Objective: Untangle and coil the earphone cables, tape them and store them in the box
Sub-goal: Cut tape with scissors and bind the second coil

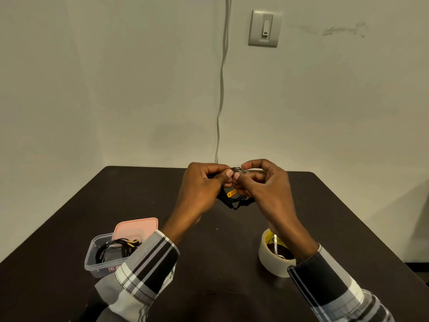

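Above the middle of the dark table (69, 228), my left hand (204, 187) and my right hand (262, 184) both pinch a coiled black earphone cable (234, 201). Its loops hang below my fingers, with a small yellow tag among them. A shiny strip of clear tape sits at the top of the coil between my fingertips. At the front left stands an open clear plastic box (97, 259) with another coiled black cable (111, 248) inside. A tape roll (267, 256) stands at the front right, partly behind my right sleeve.
A pink lid (135, 227) leans behind the box. A small metal tool stands inside the tape roll's core. A white wire (221, 89) runs down the wall behind the table, and a switch plate (265, 27) is mounted to its right.
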{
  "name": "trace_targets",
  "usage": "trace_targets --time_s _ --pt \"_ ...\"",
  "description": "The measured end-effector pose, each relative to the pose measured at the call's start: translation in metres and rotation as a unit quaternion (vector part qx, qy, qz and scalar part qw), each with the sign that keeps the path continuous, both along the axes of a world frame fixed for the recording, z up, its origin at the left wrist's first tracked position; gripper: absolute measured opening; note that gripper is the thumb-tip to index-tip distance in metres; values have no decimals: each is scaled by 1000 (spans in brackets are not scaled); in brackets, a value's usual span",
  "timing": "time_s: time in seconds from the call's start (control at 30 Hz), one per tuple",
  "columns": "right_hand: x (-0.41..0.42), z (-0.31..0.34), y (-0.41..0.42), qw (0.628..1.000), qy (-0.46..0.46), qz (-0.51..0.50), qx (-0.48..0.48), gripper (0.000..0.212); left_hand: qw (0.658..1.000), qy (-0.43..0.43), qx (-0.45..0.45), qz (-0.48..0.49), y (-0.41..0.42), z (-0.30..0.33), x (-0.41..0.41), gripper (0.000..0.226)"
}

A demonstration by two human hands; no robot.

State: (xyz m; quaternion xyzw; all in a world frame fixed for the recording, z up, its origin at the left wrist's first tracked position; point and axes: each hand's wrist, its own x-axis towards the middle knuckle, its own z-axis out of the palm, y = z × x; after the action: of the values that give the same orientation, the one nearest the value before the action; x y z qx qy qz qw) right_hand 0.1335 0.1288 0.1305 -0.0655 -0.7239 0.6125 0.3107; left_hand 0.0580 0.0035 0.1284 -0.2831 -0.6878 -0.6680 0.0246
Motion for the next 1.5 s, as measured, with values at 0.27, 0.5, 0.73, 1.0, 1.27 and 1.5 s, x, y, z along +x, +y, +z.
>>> trace_targets --time_s 0.27,0.5,0.73,1.0,1.27,1.5 --pt "-4 -7 0 980 -5 -119 157 19 998 -43 34 -22 1 -5 1 14" --pt "-8 -10 10 958 -15 -177 226 56 995 -70 55 -36 -3 -7 2 12" --pt "-8 -1 23 992 -55 70 86 36 989 -102 85 -62 -3 -8 1 17" --pt "-4 1 31 992 -30 100 73 25 984 -119 88 -96 -6 -7 7 17" --pt "-9 -3 29 990 -6 37 136 21 996 -34 51 -63 -3 -9 13 23" --pt "-11 -11 29 977 13 16 214 29 999 -1 39 12 0 -10 11 17"
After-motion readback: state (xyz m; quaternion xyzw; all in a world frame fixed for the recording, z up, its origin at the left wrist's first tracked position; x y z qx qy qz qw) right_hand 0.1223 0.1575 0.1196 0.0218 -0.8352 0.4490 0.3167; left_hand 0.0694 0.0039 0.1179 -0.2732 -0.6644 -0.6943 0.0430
